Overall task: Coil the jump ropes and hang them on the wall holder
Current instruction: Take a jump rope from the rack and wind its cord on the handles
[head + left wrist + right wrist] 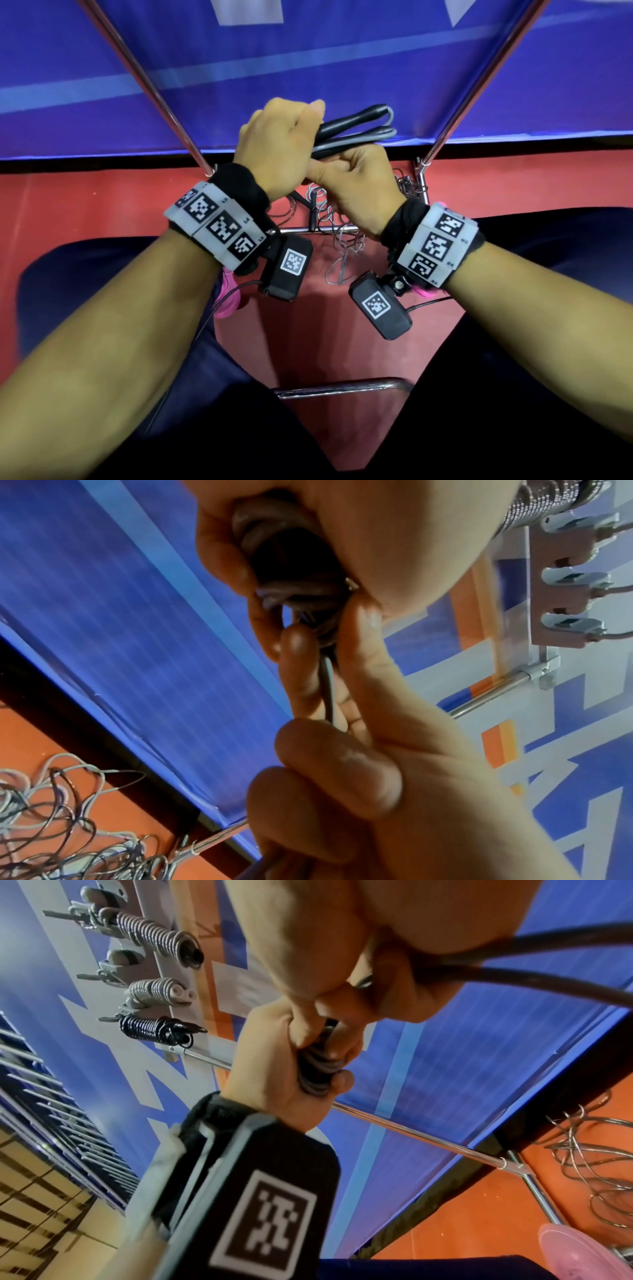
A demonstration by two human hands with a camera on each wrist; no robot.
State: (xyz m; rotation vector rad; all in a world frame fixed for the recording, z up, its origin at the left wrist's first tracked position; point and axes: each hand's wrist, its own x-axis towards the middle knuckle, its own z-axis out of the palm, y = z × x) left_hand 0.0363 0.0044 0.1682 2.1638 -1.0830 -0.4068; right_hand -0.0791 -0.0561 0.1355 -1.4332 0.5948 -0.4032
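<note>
You are clenching your left hand around the black-handled jump rope with grey plastic cord, with the fingers curling over the handle ends where turns of cord are wrapping round them. The two black handles are sticking out to the right of that fist, up in the air in front of the blue banner wall, and the cord is looping back from their tips. Just right and below, your right hand is touching the left one, thumb and fingers pinching a strand of the grey cord at the base of the wraps.

Under the hands, a loose tangle of thin grey and dark ropes is lying on the red floor, inside the foot of a chrome rod frame.

In the right wrist view, the white wall holder with metal hooks is sitting on the banner, well apart from the held rope. It is carrying a grey coiled rope, a pale coiled rope and a black coiled rope.
</note>
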